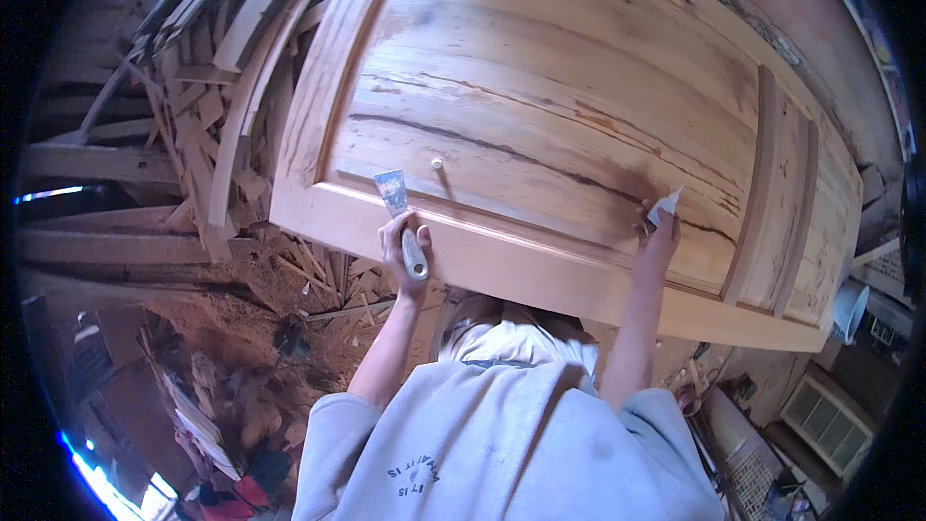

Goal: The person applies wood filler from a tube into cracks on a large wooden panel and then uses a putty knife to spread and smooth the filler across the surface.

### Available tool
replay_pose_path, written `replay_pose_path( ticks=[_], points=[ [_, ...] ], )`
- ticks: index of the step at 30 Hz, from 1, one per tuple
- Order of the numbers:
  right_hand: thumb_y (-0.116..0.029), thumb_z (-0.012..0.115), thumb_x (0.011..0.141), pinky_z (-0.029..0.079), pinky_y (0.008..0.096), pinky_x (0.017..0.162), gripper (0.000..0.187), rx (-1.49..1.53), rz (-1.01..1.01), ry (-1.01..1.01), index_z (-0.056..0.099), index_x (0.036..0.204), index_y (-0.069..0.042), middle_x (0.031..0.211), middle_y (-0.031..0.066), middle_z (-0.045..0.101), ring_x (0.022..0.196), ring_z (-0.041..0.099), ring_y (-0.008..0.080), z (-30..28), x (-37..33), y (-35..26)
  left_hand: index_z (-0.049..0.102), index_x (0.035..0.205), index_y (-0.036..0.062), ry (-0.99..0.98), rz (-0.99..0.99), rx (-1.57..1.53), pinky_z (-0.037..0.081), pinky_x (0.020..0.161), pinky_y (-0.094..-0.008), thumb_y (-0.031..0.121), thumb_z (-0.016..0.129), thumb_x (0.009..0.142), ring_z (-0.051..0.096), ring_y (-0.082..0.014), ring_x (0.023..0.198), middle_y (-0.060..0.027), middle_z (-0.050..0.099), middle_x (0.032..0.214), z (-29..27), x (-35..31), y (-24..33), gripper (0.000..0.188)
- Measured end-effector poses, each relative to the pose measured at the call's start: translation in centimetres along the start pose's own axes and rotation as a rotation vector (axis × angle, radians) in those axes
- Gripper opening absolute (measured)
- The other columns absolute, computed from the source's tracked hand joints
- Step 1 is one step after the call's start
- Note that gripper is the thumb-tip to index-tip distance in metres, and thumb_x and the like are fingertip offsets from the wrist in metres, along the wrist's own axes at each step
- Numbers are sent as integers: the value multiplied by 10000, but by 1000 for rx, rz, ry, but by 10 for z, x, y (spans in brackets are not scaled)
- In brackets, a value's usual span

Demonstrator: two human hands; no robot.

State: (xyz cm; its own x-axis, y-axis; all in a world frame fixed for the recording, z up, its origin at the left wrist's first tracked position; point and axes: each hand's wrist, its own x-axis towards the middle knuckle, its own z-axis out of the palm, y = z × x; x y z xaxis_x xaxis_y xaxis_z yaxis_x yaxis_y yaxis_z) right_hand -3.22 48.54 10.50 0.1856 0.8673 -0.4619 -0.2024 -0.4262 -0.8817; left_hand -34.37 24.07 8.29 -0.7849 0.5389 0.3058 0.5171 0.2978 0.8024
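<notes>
A large wooden door (579,58) with framed panels lies in front of me, its panel marked by long dark cracks and brown streaks. Raised over its near edge, my left hand (394,243) is closed around a putty knife (391,191), blade pointing away from me. My right hand (653,232) grips a small white bottle (664,206) with a pointed nozzle, close above a dark crack (579,177) toward the panel's right end. Between the hands, nearer the left, a small white cap-like piece (437,164) sits on the panel.
Scrap wood (227,87) is piled high at the far left. Sawdust and offcuts (251,304) cover the floor at left. Beyond the door's right end stands a pale bucket (849,311). A grey louvred unit (826,420) and a crate-like box (752,458) lie at lower right.
</notes>
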Motion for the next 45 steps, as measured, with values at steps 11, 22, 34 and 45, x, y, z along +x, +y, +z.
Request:
replay_pose_path(
  ticks=[11,22,34,45],
  points=[
    [-282,594,951,494,270,600,227,-66,17,-229,567,1099,-112,936,50,703,754,662,131,-8,-3,-14,610,1140,42,-75,174,54,492,766,-366,120,741,834,599,-278,832,-133,636,969,-43,-9,38,342],
    [-288,563,984,496,252,570,216,-148,-9,-307,553,1059,-85,877,46,674,696,625,114,-10,-35,6,598,1230,67,-94,139,155,498,777,-344,19,715,849,594,-225,847,-118,617,1031,-69,-25,52,401],
    [-303,552,999,483,243,535,232,-190,-90,-484,532,1051,-78,845,54,648,665,607,108,127,-85,32,569,1171,27,52,111,197,494,806,-387,90,693,881,619,-314,894,-165,626,1006,-122,80,-41,322],
    [-249,513,1012,516,273,603,219,-189,-11,-345,493,1088,-44,858,92,645,698,616,137,214,-143,51,568,1207,-3,113,79,246,452,976,-375,209,650,956,590,-260,1082,-146,617,1163,-135,173,-155,339]
  ],
)
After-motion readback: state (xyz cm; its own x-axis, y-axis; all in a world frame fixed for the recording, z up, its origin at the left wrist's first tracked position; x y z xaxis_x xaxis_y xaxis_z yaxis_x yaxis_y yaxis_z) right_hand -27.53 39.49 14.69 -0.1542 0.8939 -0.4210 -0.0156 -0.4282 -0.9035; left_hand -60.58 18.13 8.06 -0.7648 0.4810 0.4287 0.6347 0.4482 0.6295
